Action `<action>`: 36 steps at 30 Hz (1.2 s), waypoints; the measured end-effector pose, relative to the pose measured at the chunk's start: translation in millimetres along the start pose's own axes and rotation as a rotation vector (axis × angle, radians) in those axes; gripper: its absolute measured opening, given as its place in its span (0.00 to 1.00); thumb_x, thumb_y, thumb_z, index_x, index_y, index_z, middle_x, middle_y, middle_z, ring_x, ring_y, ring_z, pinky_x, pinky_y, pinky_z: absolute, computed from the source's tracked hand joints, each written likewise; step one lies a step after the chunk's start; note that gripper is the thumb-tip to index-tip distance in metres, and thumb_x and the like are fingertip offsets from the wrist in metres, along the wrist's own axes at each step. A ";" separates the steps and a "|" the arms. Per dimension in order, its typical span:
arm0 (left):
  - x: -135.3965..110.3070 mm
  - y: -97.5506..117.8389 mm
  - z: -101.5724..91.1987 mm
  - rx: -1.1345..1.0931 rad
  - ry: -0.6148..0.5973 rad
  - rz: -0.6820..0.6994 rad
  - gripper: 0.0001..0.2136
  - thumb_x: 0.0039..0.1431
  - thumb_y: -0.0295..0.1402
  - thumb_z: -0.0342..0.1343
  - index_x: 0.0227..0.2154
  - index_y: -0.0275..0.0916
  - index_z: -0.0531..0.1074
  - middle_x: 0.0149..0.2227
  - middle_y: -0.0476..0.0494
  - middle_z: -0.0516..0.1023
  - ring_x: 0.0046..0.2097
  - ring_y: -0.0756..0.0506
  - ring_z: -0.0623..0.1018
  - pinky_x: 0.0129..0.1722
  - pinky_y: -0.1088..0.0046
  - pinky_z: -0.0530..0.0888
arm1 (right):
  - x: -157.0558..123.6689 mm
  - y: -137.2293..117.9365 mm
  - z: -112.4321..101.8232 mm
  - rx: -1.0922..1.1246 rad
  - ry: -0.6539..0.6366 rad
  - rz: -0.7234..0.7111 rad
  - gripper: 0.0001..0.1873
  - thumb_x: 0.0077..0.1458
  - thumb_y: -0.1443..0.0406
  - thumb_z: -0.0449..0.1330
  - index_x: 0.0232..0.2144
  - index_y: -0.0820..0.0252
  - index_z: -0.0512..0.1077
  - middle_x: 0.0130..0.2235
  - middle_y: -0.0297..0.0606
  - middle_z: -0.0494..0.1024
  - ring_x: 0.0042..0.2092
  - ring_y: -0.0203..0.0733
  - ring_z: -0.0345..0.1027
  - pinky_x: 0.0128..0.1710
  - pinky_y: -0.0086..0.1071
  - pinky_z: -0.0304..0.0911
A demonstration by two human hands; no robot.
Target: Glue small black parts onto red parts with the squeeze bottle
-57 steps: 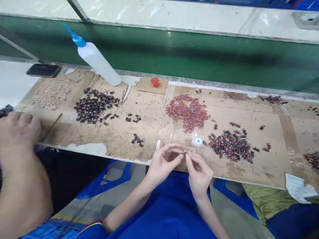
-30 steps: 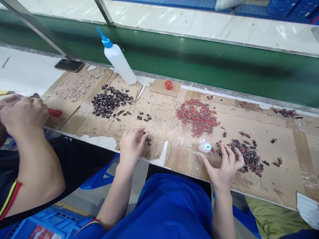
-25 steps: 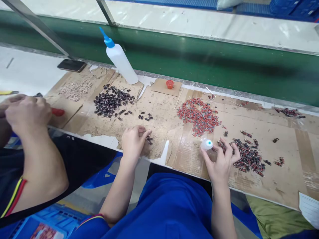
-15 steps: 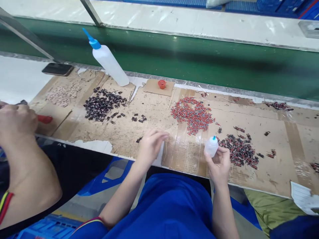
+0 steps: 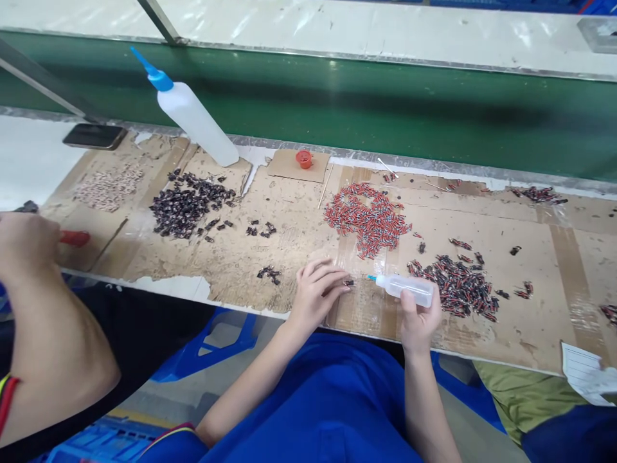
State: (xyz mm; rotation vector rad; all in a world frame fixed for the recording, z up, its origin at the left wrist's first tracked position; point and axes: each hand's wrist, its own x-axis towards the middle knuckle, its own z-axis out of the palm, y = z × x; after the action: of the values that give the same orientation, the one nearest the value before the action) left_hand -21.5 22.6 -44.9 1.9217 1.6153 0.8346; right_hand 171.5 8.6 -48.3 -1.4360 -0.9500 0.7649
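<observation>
My left hand [image 5: 318, 292] is closed, its fingertips pinching a small black part [image 5: 349, 282] just above the cardboard. In my right hand [image 5: 420, 318] lies a small translucent squeeze bottle [image 5: 402, 288], tilted nearly level. Its thin blue nozzle points left at the black part, a short gap away. Behind both hands spreads a pile of small red-and-black parts [image 5: 366, 222]. A darker pile of black-and-red pieces [image 5: 463, 286] lies to the right of the bottle. Left of my left hand sit a few loose black parts [image 5: 268, 274].
A large white bottle with a blue nozzle [image 5: 197, 122] leans at the back left, near a black parts pile [image 5: 186, 202]. A small red cup [image 5: 303, 159] stands on a cardboard piece. At far left, a co-worker's hand [image 5: 26, 244] is beside a red-handled tool [image 5: 74, 238].
My right hand has tipped the small bottle from upright to nearly level, nozzle leftward. My left hand has moved right toward it, and a black part now shows at its fingertips.
</observation>
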 end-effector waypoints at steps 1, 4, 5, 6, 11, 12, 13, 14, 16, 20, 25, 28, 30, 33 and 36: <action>-0.5 0.6 -1.1 -0.005 0.005 -0.003 0.08 0.55 0.31 0.63 0.39 0.47 0.79 0.42 0.46 0.82 0.55 0.39 0.72 0.54 0.55 0.64 | -0.8 -2.3 2.0 -0.025 -0.001 -0.007 0.18 0.47 0.53 0.64 0.34 0.57 0.68 0.29 0.33 0.74 0.26 0.36 0.68 0.26 0.28 0.65; -1.2 1.8 -2.0 -0.026 0.009 -0.015 0.07 0.56 0.30 0.62 0.38 0.46 0.79 0.42 0.45 0.82 0.55 0.39 0.73 0.53 0.57 0.65 | -1.8 -7.7 7.0 -0.094 -0.013 -0.032 0.18 0.46 0.52 0.64 0.34 0.58 0.70 0.29 0.35 0.76 0.26 0.37 0.69 0.25 0.29 0.65; -1.1 2.0 -1.8 -0.030 0.005 -0.017 0.07 0.57 0.30 0.61 0.38 0.46 0.79 0.43 0.45 0.82 0.55 0.39 0.73 0.53 0.57 0.65 | -1.9 -8.5 8.1 -0.115 -0.030 -0.034 0.18 0.47 0.52 0.64 0.34 0.59 0.71 0.29 0.35 0.77 0.26 0.38 0.69 0.25 0.29 0.65; -0.8 2.1 -1.4 -0.031 0.001 -0.018 0.07 0.57 0.30 0.61 0.38 0.46 0.79 0.44 0.45 0.82 0.56 0.40 0.73 0.53 0.58 0.65 | -1.9 -8.5 8.6 -0.133 -0.050 -0.033 0.17 0.47 0.52 0.63 0.33 0.59 0.72 0.27 0.36 0.77 0.25 0.38 0.69 0.24 0.29 0.65; 2.2 3.9 -1.3 -0.055 -0.038 -0.047 0.06 0.57 0.29 0.61 0.36 0.46 0.79 0.40 0.48 0.83 0.55 0.40 0.74 0.55 0.56 0.62 | -1.6 -3.5 5.9 -0.210 -0.135 -0.038 0.17 0.49 0.52 0.63 0.30 0.60 0.75 0.24 0.35 0.78 0.22 0.37 0.68 0.21 0.28 0.64; 2.8 4.5 -1.7 -0.061 -0.049 -0.062 0.06 0.57 0.29 0.61 0.36 0.47 0.79 0.40 0.48 0.83 0.55 0.40 0.74 0.55 0.56 0.61 | -1.6 -2.5 5.1 -0.226 -0.148 -0.041 0.17 0.50 0.52 0.62 0.30 0.61 0.75 0.24 0.36 0.78 0.22 0.37 0.68 0.21 0.28 0.64; 3.4 5.0 -2.2 -0.066 -0.058 -0.076 0.06 0.57 0.30 0.61 0.35 0.47 0.79 0.39 0.48 0.84 0.55 0.40 0.74 0.55 0.56 0.61 | -1.6 -1.6 4.4 -0.242 -0.156 -0.044 0.17 0.50 0.52 0.62 0.30 0.61 0.75 0.24 0.36 0.78 0.22 0.37 0.68 0.21 0.28 0.64; 3.9 5.6 -2.7 -0.071 -0.066 -0.087 0.06 0.56 0.30 0.61 0.35 0.46 0.79 0.39 0.48 0.84 0.55 0.40 0.74 0.55 0.55 0.61 | -1.7 -0.9 3.9 -0.255 -0.161 -0.048 0.17 0.51 0.52 0.62 0.30 0.61 0.76 0.24 0.36 0.78 0.22 0.37 0.68 0.22 0.28 0.64; 4.6 6.3 -3.4 -0.079 -0.074 -0.100 0.05 0.56 0.30 0.61 0.35 0.46 0.79 0.39 0.48 0.84 0.55 0.39 0.74 0.55 0.55 0.61 | -2.1 0.3 3.5 -0.272 -0.160 -0.059 0.17 0.52 0.52 0.62 0.31 0.61 0.76 0.26 0.37 0.79 0.23 0.37 0.70 0.24 0.29 0.66; 4.7 6.5 -3.4 -0.094 -0.079 -0.107 0.05 0.57 0.30 0.60 0.35 0.47 0.79 0.39 0.48 0.84 0.56 0.40 0.74 0.55 0.55 0.60 | -3.1 2.5 3.8 -0.277 -0.191 -0.076 0.15 0.53 0.54 0.62 0.34 0.60 0.76 0.31 0.39 0.81 0.29 0.40 0.74 0.31 0.32 0.69; 4.7 5.8 -2.8 -0.105 -0.074 -0.110 0.05 0.56 0.30 0.61 0.34 0.47 0.79 0.38 0.49 0.84 0.56 0.39 0.74 0.55 0.54 0.60 | -2.8 -0.4 4.9 -0.286 -0.178 -0.095 0.14 0.53 0.55 0.62 0.33 0.60 0.77 0.30 0.39 0.81 0.30 0.41 0.74 0.33 0.32 0.69; 5.2 5.9 -3.3 -0.108 -0.082 -0.121 0.05 0.56 0.30 0.61 0.34 0.47 0.79 0.38 0.49 0.84 0.55 0.39 0.74 0.55 0.54 0.60 | -2.7 -3.1 5.1 -0.311 -0.143 -0.100 0.15 0.53 0.54 0.62 0.31 0.61 0.77 0.28 0.38 0.80 0.27 0.40 0.73 0.30 0.31 0.68; 5.6 6.3 -3.9 -0.110 -0.088 -0.128 0.05 0.56 0.30 0.61 0.34 0.47 0.79 0.38 0.49 0.84 0.55 0.40 0.75 0.56 0.54 0.60 | -2.9 -3.2 4.8 -0.317 -0.125 -0.094 0.15 0.53 0.55 0.62 0.30 0.61 0.76 0.26 0.37 0.79 0.26 0.39 0.72 0.28 0.30 0.66; 6.1 7.4 -4.9 -0.115 -0.087 -0.135 0.05 0.56 0.31 0.61 0.34 0.47 0.79 0.38 0.48 0.84 0.55 0.40 0.75 0.57 0.54 0.60 | -3.3 -1.7 4.2 -0.319 -0.115 -0.078 0.15 0.53 0.54 0.62 0.29 0.61 0.76 0.26 0.37 0.79 0.26 0.39 0.71 0.28 0.31 0.66; 6.7 8.4 -5.7 -0.114 -0.090 -0.146 0.05 0.56 0.31 0.61 0.34 0.47 0.80 0.38 0.48 0.84 0.55 0.40 0.75 0.57 0.54 0.60 | -3.3 -1.0 4.2 -0.305 -0.134 -0.066 0.16 0.53 0.53 0.62 0.30 0.61 0.76 0.27 0.37 0.79 0.27 0.39 0.72 0.29 0.31 0.67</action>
State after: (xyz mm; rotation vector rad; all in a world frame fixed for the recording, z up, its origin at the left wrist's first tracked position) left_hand -19.1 27.7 -34.1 1.7155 1.5970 0.7530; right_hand 166.2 7.6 -47.9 -1.6216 -1.2532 0.6943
